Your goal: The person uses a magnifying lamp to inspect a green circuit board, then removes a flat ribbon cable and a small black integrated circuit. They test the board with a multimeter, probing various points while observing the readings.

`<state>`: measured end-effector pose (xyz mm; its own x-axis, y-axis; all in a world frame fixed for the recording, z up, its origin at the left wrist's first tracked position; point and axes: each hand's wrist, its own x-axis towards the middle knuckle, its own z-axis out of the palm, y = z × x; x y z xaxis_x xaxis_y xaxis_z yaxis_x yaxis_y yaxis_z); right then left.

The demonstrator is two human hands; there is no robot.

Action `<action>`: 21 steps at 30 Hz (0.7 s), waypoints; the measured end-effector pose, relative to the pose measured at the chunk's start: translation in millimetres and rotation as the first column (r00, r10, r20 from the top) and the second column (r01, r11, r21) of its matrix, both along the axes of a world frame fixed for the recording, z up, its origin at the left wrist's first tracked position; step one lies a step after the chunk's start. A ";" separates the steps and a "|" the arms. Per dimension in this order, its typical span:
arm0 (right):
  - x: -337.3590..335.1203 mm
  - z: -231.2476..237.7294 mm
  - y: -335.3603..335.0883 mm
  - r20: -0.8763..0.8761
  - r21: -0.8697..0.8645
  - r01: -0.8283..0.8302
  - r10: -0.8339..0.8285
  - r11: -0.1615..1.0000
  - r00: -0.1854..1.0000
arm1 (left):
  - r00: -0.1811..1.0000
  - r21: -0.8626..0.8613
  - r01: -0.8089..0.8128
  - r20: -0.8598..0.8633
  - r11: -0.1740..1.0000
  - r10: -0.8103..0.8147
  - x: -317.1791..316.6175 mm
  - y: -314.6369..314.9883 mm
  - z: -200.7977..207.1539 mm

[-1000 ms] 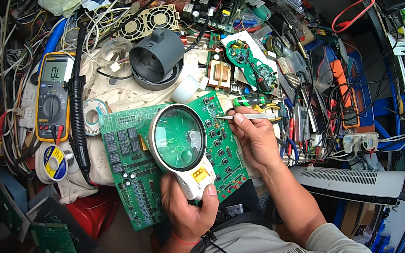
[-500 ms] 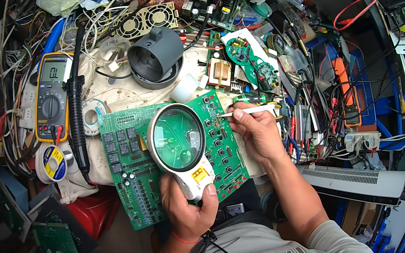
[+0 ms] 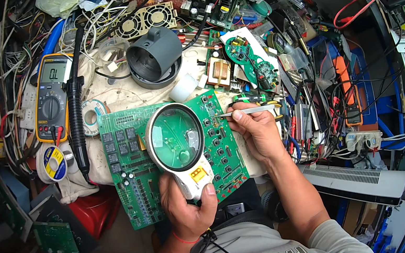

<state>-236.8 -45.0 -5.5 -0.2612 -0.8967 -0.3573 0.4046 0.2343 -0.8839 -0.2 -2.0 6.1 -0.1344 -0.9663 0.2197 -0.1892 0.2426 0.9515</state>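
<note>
My left hand (image 3: 188, 208) grips the handle of a white magnifying glass (image 3: 176, 137) with a round lens. The lens lies over the middle of a large green circuit board (image 3: 136, 195), hiding part of it. Dark relays, chips and push buttons sit on the board. Beyond the board's right edge, my right hand (image 3: 253, 131) pinches a pair of silver tweezers (image 3: 258, 109). Their thin tip points left over the board's upper right corner, close to the buttons; whether it touches cannot be made out.
At the left stand a yellow multimeter (image 3: 53, 99), a black desoldering pump (image 3: 77, 120) and two spools of wire or solder (image 3: 53, 163). Behind the board are a grey cylindrical holder (image 3: 151, 55) and a transformer (image 3: 219, 73). Tools and cables crowd the right side.
The tweezers have turned slightly in my right hand's fingers, and their back end sits a little differently. The magnifying glass and board have barely shifted.
</note>
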 end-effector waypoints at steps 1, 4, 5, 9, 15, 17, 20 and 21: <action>0.3 -1.0 0.7 0.002 -0.014 -0.001 0.001 1.000 1.000 | 1.000 0.007 -0.007 -0.009 1.000 0.007 -0.7 0.3 0.5; 4.2 -3.0 4.8 -0.010 -0.024 0.034 -0.034 0.999 0.999 | 0.999 0.012 -0.025 -0.023 1.000 0.025 -1.5 0.4 1.3; 5.7 -3.2 6.3 0.003 -0.043 0.038 -0.038 0.998 0.999 | 0.999 0.012 -0.031 -0.026 0.999 0.031 -1.8 0.5 1.3; 11.5 -3.3 11.3 0.010 -0.049 0.085 -0.085 0.995 0.996 | 0.999 0.019 -0.026 -0.023 0.999 0.026 -0.9 1.7 0.7; 11.7 -2.5 10.2 0.022 -0.058 0.063 -0.062 0.996 0.998 | 1.000 0.029 -0.007 -0.016 1.000 0.008 0.6 2.9 -1.7; 12.2 -2.0 10.0 0.019 -0.054 0.066 -0.065 0.996 0.998 | 1.000 0.038 -0.002 -0.016 0.999 0.002 0.8 3.0 -1.9; 14.4 -1.5 10.6 0.023 -0.050 0.091 -0.090 0.995 0.996 | 1.000 0.033 -0.007 -0.021 0.999 0.007 0.3 2.4 -1.6; 15.0 -1.5 10.8 0.033 -0.052 0.103 -0.101 0.993 0.994 | 1.000 0.030 -0.016 -0.020 0.999 0.017 0.0 2.2 -1.1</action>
